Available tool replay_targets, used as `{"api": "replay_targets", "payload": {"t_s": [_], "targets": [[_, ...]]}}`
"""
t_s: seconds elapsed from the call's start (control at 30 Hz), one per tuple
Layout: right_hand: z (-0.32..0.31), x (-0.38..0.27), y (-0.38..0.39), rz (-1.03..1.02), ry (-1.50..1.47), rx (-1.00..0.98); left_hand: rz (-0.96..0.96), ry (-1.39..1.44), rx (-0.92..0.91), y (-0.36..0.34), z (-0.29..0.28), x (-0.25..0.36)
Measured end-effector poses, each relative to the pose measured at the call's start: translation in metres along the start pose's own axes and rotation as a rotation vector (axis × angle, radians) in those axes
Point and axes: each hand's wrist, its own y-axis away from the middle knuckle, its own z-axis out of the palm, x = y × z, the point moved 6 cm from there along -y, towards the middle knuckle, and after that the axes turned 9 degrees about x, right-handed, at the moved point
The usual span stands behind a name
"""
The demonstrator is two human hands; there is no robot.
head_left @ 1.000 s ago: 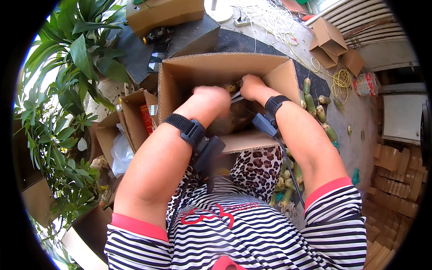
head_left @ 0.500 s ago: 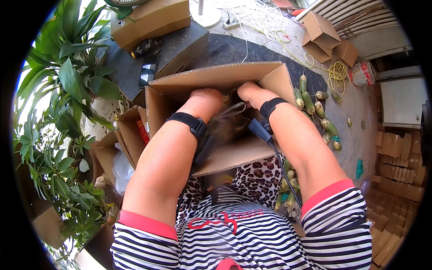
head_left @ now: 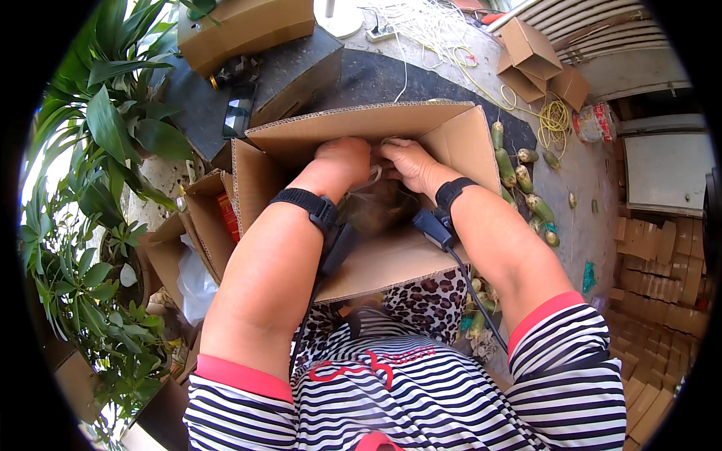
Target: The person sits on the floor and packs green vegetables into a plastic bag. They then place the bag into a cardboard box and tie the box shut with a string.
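An open cardboard box (head_left: 376, 274) stands tall-walled in front of my lap, and both hands reach inside it. In it lies a clear plastic bag (head_left: 380, 209) with something brownish in it that I cannot make out. My left hand (head_left: 346, 159) is curled closed at the bag's gathered top, its fingertips partly hidden. Close beside it, my right hand (head_left: 407, 163) has its fingers bent together on the same plastic near the far wall. Each wrist wears a black strap with a small dark device; a cable runs from the right one.
Several long green vegetables with pale ends (head_left: 524, 179) lie on the floor to the right. Yellow rope (head_left: 555, 129) and white cord tangle beyond them. Further cardboard boxes (head_left: 203, 218) and leafy plants (head_left: 113, 135) are on the left. A dark stone block (head_left: 293, 75) stands behind the box.
My hands have come up from deeper in the box and drawn closer together, so more of them shows. The bag's top is now bunched between them. The view has shifted slightly.
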Motion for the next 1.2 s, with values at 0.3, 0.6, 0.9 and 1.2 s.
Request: {"api": "replay_targets", "payload": {"t_s": [0.3, 0.6, 0.9, 1.2], "targets": [[0.013, 0.0, 0.0, -0.1, 0.508, 0.073, -0.014, -0.035, 0.066, -0.005, 0.002, -0.004], [0.02, 0.0, 0.002, -0.013, 0.459, -0.048, -0.049, 0.106, 0.148, -0.004, 0.002, -0.009], [0.007, 0.0, -0.01, -0.096, 0.594, 0.024, -0.08, -0.028, 0.064, -0.008, 0.001, -0.007], [0.025, 0.006, -0.02, -0.238, 0.589, 0.039, -0.019, -0.027, 0.051, -0.006, 0.001, -0.014]]}}
